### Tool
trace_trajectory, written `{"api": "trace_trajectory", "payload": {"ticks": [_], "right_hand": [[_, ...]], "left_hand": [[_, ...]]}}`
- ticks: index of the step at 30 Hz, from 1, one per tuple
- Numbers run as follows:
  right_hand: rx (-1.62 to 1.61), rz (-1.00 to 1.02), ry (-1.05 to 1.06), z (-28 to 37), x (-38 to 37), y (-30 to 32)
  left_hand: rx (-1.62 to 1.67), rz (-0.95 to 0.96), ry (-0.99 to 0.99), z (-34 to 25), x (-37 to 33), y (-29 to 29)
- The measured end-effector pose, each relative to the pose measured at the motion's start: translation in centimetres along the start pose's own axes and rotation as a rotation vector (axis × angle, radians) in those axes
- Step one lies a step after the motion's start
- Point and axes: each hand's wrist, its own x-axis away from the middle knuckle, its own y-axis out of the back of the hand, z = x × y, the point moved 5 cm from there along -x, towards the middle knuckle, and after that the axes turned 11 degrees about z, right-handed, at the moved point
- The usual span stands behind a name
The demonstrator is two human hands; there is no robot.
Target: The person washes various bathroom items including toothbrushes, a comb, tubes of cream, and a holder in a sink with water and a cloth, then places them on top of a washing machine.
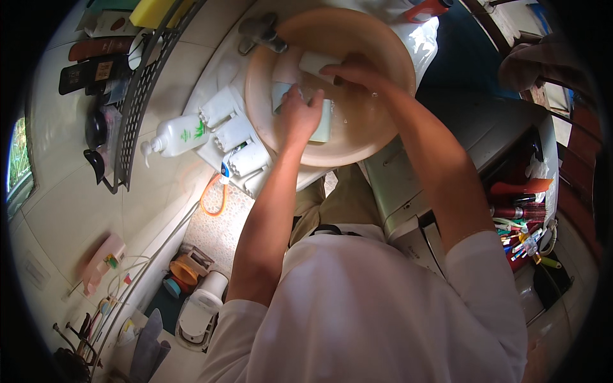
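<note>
Both hands are over a round, peach-coloured basin (274,140) with water in it. My right hand (359,71) has its fingers round the right end of a white block-shaped container (313,64) near the far side. Nearer and to the left, my left hand (301,115) has thumb and fingers spread, and it seems to grip nothing. Beside its fingers on the left lies a pale bluish piece (280,94). Close by on its right is a pale green rectangular piece (323,122). What these pieces are exactly I cannot make out.
Left of the basin lie several white ribbed containers (233,133) and a white pump bottle (182,135). A metal tap (262,33) stands at the basin's far left rim. A dark perforated rack (137,96) hangs on the left wall. A grey machine top (460,140) is at the right.
</note>
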Motion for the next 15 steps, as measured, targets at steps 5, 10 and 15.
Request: {"api": "trace_trajectory", "payload": {"ticks": [5, 10, 15], "right_hand": [[-0.354, 0.088, -0.005, 2.3, 4.2, -1.1], [-0.196, 0.169, 0.187, 4.1, 5.5, -2.0], [0.153, -0.219, 0.269, -1.4, 0.7, 1.0]], "left_hand": [[1.233, 0.222, 0.1, -0.3, -1.4, -0.1], [1.717, 0.265, -0.052, -1.9, -2.8, 0.3], [1.811, 0.162, 0.092, -0.5, -2.4, 0.5]]}}
